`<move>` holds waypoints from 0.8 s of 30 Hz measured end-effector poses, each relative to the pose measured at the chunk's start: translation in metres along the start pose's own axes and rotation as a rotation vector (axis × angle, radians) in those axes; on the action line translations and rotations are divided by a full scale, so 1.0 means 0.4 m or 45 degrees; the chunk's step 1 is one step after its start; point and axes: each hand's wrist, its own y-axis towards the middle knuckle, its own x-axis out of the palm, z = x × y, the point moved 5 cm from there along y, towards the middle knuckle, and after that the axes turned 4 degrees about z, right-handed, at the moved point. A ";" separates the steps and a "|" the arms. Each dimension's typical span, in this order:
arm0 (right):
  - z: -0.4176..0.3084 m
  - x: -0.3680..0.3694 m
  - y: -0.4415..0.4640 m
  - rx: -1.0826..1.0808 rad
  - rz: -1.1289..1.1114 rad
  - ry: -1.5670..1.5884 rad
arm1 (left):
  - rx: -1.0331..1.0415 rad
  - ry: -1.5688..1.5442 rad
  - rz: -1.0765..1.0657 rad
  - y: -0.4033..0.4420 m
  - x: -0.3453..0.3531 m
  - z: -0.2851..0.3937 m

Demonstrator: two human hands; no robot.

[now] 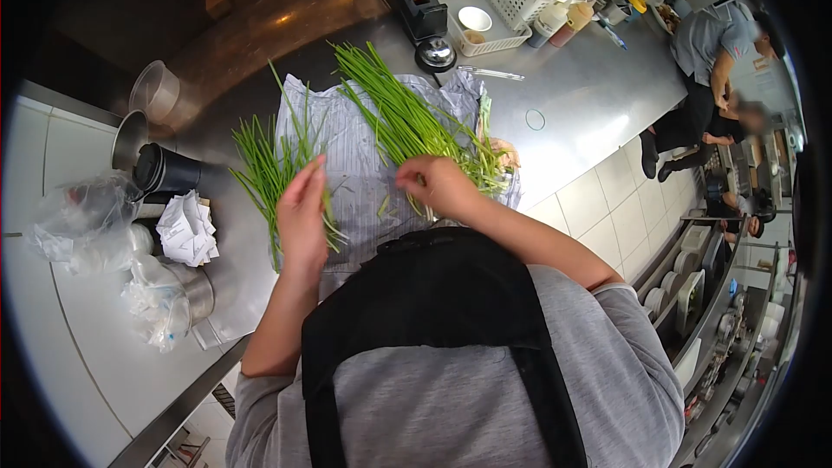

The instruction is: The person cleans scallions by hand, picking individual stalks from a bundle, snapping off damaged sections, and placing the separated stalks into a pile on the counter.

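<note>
My left hand (303, 199) is closed around a few long chive stalks, whose white ends show below its fingers. Beside it lies a smaller pile of chives (256, 160), tips pointing away from me. My right hand (440, 188) hovers at the near edge of a larger chive bunch (390, 108); its fingers are curled in a pinch, and what they hold, if anything, is too small to make out. Both piles rest on a crumpled grey-striped cloth (347, 178), with small green scraps between them. Pale root ends and trimmings (494, 160) gather at the right side.
A steel counter (572, 121) carries the cloth. Beyond are a call bell (435, 54), a tape dispenser (420, 9), a white basket (490, 39) and sauce bottles (576, 22). At left stand black cups (165, 169) and crumpled paper (186, 230). Another person (711, 48) is at far right.
</note>
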 end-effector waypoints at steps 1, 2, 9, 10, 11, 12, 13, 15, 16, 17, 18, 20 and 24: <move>0.020 -0.016 0.011 -0.072 0.136 -0.282 | 0.001 -0.002 0.008 0.009 -0.040 -0.015; 0.037 -0.025 0.021 -0.081 0.199 -0.517 | 0.129 0.074 0.051 0.018 -0.082 -0.024; 0.047 0.026 0.063 -0.045 -0.100 -0.907 | 0.376 0.954 0.317 -0.031 -0.173 -0.020; 0.053 0.035 0.065 -0.048 -0.102 -0.908 | 0.375 0.953 0.319 -0.034 -0.172 -0.017; 0.069 0.043 0.066 -0.019 -0.085 -0.891 | 0.602 1.240 0.353 -0.042 -0.159 0.005; 0.082 0.048 0.068 0.009 -0.069 -0.875 | 0.832 1.524 0.384 -0.052 -0.142 0.023; 0.090 0.046 0.071 0.007 -0.071 -0.874 | 0.830 1.524 0.385 -0.055 -0.128 0.038; 0.115 0.023 0.080 0.128 -0.015 -0.568 | 1.010 1.475 0.384 -0.066 -0.082 0.086; 0.118 0.018 0.081 0.123 -0.019 -0.573 | 1.006 1.470 0.390 -0.059 -0.078 0.090; 0.123 0.011 0.080 0.155 -0.016 -0.518 | 0.966 1.508 0.341 -0.048 -0.071 0.088; 0.124 0.005 0.078 0.189 -0.012 -0.463 | 0.926 1.547 0.288 -0.041 -0.064 0.084; 0.111 0.007 0.072 0.206 -0.036 -0.503 | 0.639 1.670 0.183 -0.017 -0.075 0.070; 0.086 0.038 0.056 0.125 -0.077 -0.779 | 0.669 1.902 0.182 -0.018 -0.080 0.046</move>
